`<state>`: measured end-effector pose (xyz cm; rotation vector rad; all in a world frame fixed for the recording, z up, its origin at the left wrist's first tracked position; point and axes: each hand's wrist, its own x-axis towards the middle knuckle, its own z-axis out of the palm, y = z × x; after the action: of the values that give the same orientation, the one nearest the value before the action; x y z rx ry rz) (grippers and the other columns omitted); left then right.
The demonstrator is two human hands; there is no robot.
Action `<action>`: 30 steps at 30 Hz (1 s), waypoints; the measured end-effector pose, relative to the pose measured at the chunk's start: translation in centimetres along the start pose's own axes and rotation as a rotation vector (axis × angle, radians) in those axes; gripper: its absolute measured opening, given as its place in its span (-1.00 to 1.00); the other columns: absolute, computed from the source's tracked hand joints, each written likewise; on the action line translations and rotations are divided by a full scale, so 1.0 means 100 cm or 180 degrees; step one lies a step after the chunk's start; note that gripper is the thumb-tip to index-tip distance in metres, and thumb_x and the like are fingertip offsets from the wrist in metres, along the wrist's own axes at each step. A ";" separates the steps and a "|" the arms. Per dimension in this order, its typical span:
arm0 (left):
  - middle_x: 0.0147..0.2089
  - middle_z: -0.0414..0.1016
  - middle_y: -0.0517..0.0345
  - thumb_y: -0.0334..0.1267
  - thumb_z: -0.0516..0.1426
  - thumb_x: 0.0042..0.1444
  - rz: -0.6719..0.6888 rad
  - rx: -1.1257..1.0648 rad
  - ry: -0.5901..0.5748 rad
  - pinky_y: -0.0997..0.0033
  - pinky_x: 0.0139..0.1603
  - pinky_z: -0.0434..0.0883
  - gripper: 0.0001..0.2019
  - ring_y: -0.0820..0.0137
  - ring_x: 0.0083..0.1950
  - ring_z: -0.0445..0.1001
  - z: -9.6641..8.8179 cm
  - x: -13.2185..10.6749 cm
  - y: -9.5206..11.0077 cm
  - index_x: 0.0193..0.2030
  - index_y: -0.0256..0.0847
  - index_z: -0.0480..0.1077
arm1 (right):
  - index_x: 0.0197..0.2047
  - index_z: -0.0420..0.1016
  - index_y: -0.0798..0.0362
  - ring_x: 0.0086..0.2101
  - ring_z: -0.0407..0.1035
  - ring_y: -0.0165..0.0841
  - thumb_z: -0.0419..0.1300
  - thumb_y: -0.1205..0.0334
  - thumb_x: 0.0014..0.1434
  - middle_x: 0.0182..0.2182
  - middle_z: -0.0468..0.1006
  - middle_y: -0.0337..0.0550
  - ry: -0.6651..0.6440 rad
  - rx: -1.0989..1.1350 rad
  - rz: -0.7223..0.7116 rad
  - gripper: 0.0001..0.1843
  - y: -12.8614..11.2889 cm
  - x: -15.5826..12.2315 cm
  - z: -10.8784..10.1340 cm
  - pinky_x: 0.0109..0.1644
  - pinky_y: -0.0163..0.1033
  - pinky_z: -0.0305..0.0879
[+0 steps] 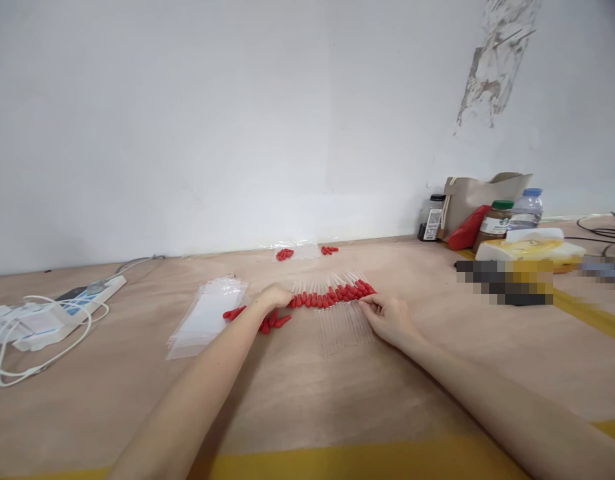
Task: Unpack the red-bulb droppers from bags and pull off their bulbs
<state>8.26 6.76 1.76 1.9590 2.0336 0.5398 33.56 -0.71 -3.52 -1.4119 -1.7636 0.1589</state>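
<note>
A row of glass droppers with red rubber bulbs (332,293) lies across the middle of the brown table (307,393). My left hand (275,297) rests at the left end of the row, fingers curled over the bulbs there. My right hand (390,317) is at the right end, fingertips pinched at the last bulbs. Several bare glass tubes (345,327) lie just in front of the row. A few loose red bulbs (272,322) sit under my left wrist.
A stack of clear plastic bags (207,317) lies to the left. More red bulbs (285,253) lie on a bag by the wall. A power strip with white cables (42,320) is far left. Jars, a bottle, a paper bag (482,200) and a tissue pack (532,250) stand at right.
</note>
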 end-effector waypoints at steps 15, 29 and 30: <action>-0.38 0.36 0.16 -0.22 -0.05 0.18 0.2416 0.0042 0.0887 0.43 -0.34 0.31 -0.84 0.41 -0.36 0.37 0.020 -0.108 -0.032 -0.33 -0.20 0.27 | 0.02 0.29 0.02 -0.09 0.22 -0.24 0.08 0.02 0.09 -0.10 0.37 -0.02 0.0287 -0.0097 -0.1560 -0.55 -0.036 -0.014 -0.009 -0.02 -0.10 0.10; -0.37 0.32 0.13 -0.31 0.00 0.17 0.3263 0.0051 0.1023 0.45 -0.28 0.32 -0.87 0.44 -0.33 0.31 0.025 -0.112 -0.031 -0.27 -0.23 0.36 | -0.39 0.46 0.03 -0.42 0.15 -0.43 0.01 0.24 0.17 -0.59 0.38 -0.26 -0.0060 -0.0454 -0.2402 -0.78 -0.049 -0.026 0.008 -0.08 -0.16 -0.07; -0.37 0.32 0.12 -0.32 -0.01 0.17 0.3296 0.0090 0.1016 0.44 -0.27 0.31 -0.87 0.44 -0.33 0.30 0.024 -0.113 -0.031 -0.28 -0.24 0.36 | -0.40 0.46 0.03 -0.42 0.14 -0.43 0.02 0.24 0.17 -0.61 0.37 -0.27 -0.0066 -0.0462 -0.2427 -0.78 -0.048 -0.027 0.007 -0.08 -0.16 -0.08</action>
<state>7.10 -4.34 -2.48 3.0006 0.9715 1.0637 29.50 -4.43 -2.61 -0.7438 -2.2359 -0.3675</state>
